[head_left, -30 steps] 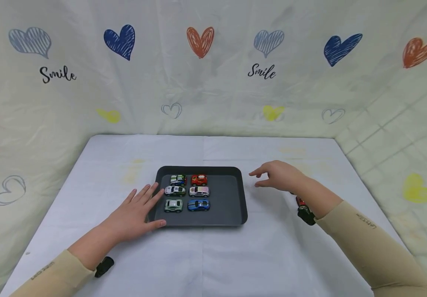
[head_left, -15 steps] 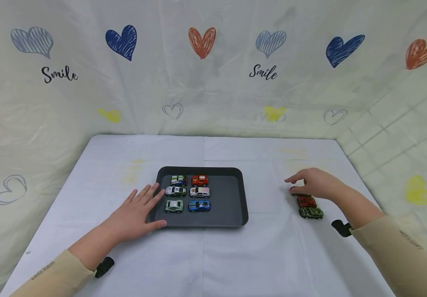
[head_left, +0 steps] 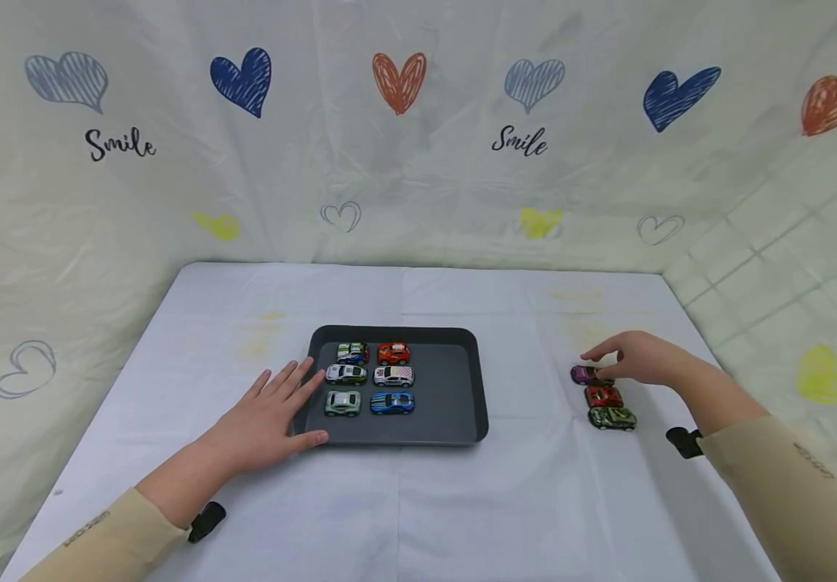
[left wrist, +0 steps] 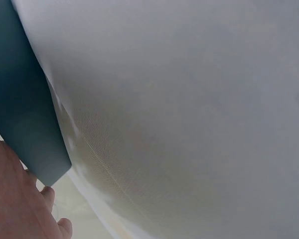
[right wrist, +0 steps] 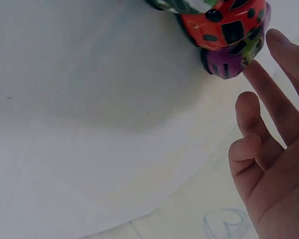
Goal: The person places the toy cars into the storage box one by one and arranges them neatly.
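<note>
In the head view my left hand [head_left: 262, 428] rests with fingers spread over the left rim of a dark grey tray [head_left: 451, 404]. The left wrist view shows the tray's outer wall [left wrist: 25, 99] beside that hand. My right hand [head_left: 640, 357] is at a purple toy car [right wrist: 224, 62], index finger and thumb on either side of it, the index fingertip right at its body. Lined up just nearer to me are a red toy car with black windows [head_left: 603, 396] and a green camouflage toy car [head_left: 612, 418].
Several toy cars stand in rows in the tray's left and middle, among them a blue car [head_left: 392, 402], a red car [head_left: 393, 353] and a pale green car [head_left: 342, 403]. White cloth [head_left: 498, 501] covers the table; a heart-printed curtain [head_left: 426, 162] hangs behind.
My right hand has moved from beside the tray rightward to the row of toy cars, and now sits at the purple one. My left hand has stayed on the tray.
</note>
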The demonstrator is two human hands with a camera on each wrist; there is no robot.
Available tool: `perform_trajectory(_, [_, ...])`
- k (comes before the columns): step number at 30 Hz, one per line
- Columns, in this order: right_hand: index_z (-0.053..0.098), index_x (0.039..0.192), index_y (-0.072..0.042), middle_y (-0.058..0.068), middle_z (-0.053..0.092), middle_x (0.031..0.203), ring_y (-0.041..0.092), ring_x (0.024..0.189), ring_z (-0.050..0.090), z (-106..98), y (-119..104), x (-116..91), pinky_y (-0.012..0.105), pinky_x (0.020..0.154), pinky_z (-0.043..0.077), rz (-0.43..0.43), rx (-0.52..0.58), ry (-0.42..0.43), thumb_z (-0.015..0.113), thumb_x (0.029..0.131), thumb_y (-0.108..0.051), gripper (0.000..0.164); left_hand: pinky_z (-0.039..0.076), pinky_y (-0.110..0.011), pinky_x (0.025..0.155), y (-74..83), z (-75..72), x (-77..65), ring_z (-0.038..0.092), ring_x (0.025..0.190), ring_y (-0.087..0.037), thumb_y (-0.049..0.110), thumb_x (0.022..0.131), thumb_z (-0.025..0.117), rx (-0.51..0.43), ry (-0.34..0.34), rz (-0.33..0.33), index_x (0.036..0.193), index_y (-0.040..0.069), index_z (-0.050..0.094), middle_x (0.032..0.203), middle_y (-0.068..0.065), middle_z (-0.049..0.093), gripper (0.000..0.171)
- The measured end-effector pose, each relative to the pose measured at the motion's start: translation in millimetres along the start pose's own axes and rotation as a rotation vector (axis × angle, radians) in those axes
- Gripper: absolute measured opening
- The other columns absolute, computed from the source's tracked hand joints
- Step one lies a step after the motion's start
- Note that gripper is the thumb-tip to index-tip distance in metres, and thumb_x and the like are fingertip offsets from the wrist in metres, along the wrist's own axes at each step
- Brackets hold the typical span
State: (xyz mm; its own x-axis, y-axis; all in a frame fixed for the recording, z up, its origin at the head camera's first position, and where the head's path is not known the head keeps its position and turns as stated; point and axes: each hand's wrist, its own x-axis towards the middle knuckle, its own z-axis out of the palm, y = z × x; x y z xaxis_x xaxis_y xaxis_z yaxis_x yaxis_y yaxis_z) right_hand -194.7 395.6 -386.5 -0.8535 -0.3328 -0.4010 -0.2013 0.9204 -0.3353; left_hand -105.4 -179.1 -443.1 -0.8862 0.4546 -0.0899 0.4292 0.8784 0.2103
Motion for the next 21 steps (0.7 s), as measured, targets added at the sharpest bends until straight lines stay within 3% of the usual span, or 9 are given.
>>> perform_trajectory(14, [0.072, 0.122, -0.01, 0.023, 0.062, 0.127, 0.043, 0.107, 0.059, 4.8, 8.5, 5.9, 0.05, 0.08, 0.055, 0.032, 0.029, -0.033, 0.073, 0.09, -0.022, 0.034, 0.01, -0.059, 0.119, 1.2, -1.6, 1.2, 0.013, 0.151, -0.034, 0.073, 0.089, 0.051, 0.019, -0.01, 0.0, 0.16, 0.018, 0.023, 0.166, -0.008, 0.012, 0.094])
perform_trajectory(21, [0.072, 0.123, -0.009, 0.023, 0.063, 0.125, 0.043, 0.107, 0.059, 8.7, 11.2, 9.0, 0.051, 0.081, 0.055, 0.036, 0.026, -0.022, 0.072, 0.091, -0.023, 0.035, 0.011, -0.059, 0.119, -0.1, -0.2, 1.0, 0.014, 0.151, -0.034, 0.073, 0.089, 0.052, 0.01, -0.001, 0.001, 0.159, 0.018, 0.024, 0.166, -0.008, 0.013, 0.094])
